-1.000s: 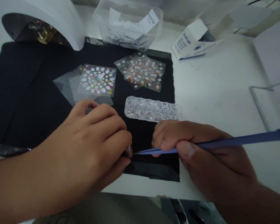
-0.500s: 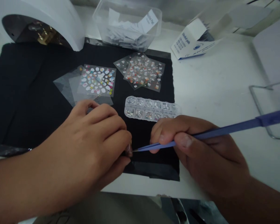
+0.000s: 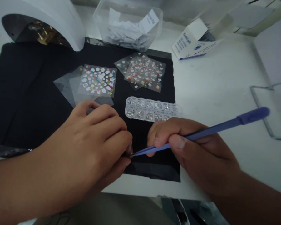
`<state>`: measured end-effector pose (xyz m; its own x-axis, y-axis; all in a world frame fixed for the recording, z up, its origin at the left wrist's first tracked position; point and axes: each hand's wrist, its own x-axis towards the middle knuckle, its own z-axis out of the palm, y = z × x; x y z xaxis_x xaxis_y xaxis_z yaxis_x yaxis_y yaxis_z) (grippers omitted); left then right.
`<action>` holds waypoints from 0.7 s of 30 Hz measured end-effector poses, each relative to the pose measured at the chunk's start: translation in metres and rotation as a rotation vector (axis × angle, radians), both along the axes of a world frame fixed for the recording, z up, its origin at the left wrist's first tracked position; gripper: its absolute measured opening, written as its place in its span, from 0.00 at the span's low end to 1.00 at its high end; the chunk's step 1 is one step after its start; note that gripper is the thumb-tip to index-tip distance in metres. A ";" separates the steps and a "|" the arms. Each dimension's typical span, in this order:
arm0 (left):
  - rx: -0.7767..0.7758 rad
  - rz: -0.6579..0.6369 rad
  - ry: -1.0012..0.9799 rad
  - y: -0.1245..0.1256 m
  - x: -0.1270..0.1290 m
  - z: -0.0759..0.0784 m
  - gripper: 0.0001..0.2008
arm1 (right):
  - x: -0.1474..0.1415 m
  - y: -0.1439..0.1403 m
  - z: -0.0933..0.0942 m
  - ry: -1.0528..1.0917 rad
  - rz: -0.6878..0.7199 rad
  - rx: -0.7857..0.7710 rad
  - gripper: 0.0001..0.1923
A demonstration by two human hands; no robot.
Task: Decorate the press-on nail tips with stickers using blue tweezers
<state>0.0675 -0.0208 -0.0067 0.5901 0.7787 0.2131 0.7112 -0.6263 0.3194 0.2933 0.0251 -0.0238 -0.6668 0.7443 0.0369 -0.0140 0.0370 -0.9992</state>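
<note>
My left hand (image 3: 96,147) is closed, its fingers curled toward the thumb. At its fingertips shows a glossy brownish nail (image 3: 129,150); whether it is a loose nail tip or a finger's own nail, I cannot tell. My right hand (image 3: 192,147) pinches blue tweezers (image 3: 215,128) between thumb and fingers. Their thin points meet the lower edge of the nail, close to the left thumb. Anything tiny between the points is too small to make out. Just beyond the right fingers lies a clear divided case (image 3: 152,109) of sparkling rhinestones.
Clear sticker sheets (image 3: 97,80) and more patterned sheets (image 3: 145,72) lie on a black cloth (image 3: 25,93). Behind stand a white domed device (image 3: 71,22), a clear bin (image 3: 131,45) of packets and an alcohol pads box (image 3: 189,43). A metal wire stand (image 3: 259,109) is at right.
My right hand has shifted left and slightly down with the tweezers, whose points now touch the nail's lower edge. The tweezers' rear end has come into view. My left hand stays still.
</note>
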 end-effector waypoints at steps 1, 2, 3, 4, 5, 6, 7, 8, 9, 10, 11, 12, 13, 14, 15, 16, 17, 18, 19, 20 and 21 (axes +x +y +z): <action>0.001 -0.003 -0.002 0.000 0.000 0.000 0.08 | 0.000 0.000 0.000 -0.004 0.001 0.004 0.12; 0.004 -0.004 -0.003 -0.001 0.000 0.000 0.07 | 0.000 0.000 0.001 -0.003 0.002 0.009 0.12; 0.007 -0.005 -0.003 -0.001 0.000 0.000 0.07 | 0.000 0.000 0.001 -0.002 0.006 0.016 0.11; 0.008 -0.005 -0.003 -0.001 0.000 0.000 0.07 | 0.001 0.001 0.001 -0.003 0.014 0.022 0.11; 0.009 -0.005 -0.002 -0.001 0.000 0.000 0.07 | 0.001 0.001 0.001 -0.006 0.022 0.025 0.11; 0.011 -0.004 -0.001 -0.001 0.000 0.000 0.07 | 0.001 0.002 0.001 -0.009 0.030 0.030 0.11; 0.012 -0.001 -0.001 -0.001 0.000 0.000 0.07 | 0.001 0.002 0.001 -0.009 0.034 0.034 0.12; 0.010 0.003 -0.002 -0.001 0.000 0.000 0.07 | 0.001 0.002 0.001 -0.006 0.035 0.037 0.12; 0.007 0.002 -0.005 0.000 0.000 0.000 0.07 | 0.001 0.002 0.000 -0.003 0.033 0.037 0.12; 0.003 0.002 -0.007 0.000 0.000 0.000 0.06 | 0.001 0.003 0.000 0.002 0.031 0.035 0.12; -0.002 0.002 -0.009 0.000 0.000 -0.001 0.06 | 0.001 0.003 0.001 0.006 0.028 0.029 0.12; -0.004 0.001 -0.010 0.001 0.000 -0.001 0.06 | 0.000 0.003 0.001 0.007 0.024 0.020 0.12; -0.005 0.000 -0.009 0.001 0.000 -0.001 0.06 | 0.000 0.003 0.001 0.005 0.020 0.012 0.12; -0.002 -0.001 -0.008 0.001 0.000 -0.001 0.06 | 0.000 0.003 0.001 0.004 0.014 0.005 0.13; -0.004 -0.002 -0.006 0.001 0.000 -0.001 0.06 | 0.000 0.003 0.001 0.007 0.006 0.001 0.13; -0.004 0.000 -0.006 0.002 0.001 0.000 0.06 | 0.000 0.004 0.001 0.012 -0.005 -0.004 0.12; -0.005 0.000 -0.008 0.002 0.001 0.000 0.06 | 0.000 0.004 0.001 0.019 -0.012 -0.008 0.12; -0.008 0.001 -0.008 0.002 0.001 0.000 0.05 | 0.000 0.004 0.001 0.027 -0.018 -0.012 0.12; -0.012 0.000 -0.011 0.002 0.001 0.000 0.05 | 0.000 0.004 0.000 0.032 -0.021 -0.015 0.12; -0.014 0.002 -0.014 0.002 0.001 0.000 0.05 | 0.000 0.004 0.000 0.035 -0.022 -0.017 0.12; -0.016 0.002 -0.018 0.001 0.001 0.001 0.04 | 0.000 0.004 0.000 0.035 -0.021 -0.020 0.12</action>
